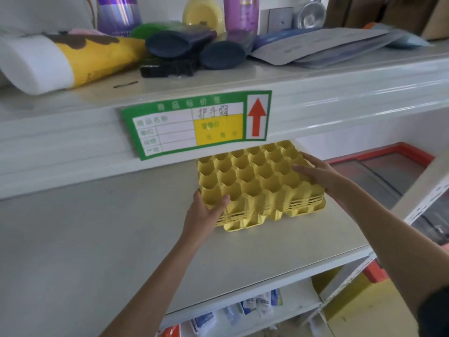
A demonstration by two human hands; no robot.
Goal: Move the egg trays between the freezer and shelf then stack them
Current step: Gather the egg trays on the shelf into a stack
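Observation:
A stack of several yellow egg trays (255, 181) rests on the middle shelf board (97, 239), towards its right side and partly under the upper shelf. My left hand (206, 215) grips the stack's near left corner, thumb in a cup of the top tray. My right hand (315, 173) lies over the right edge of the top tray, fingers spread across the cups. To the right, behind the shelf post, stands the freezer (388, 171) with a red rim and glass lid.
The upper shelf (315, 93) holds bottles, dark tubes (194, 47), a rolled white and yellow pack (60, 62) and flat packets. A green price label (196, 122) hangs on its front edge. The lower shelf carries small packets (255, 305). A perforated post (425, 198) stands at the right.

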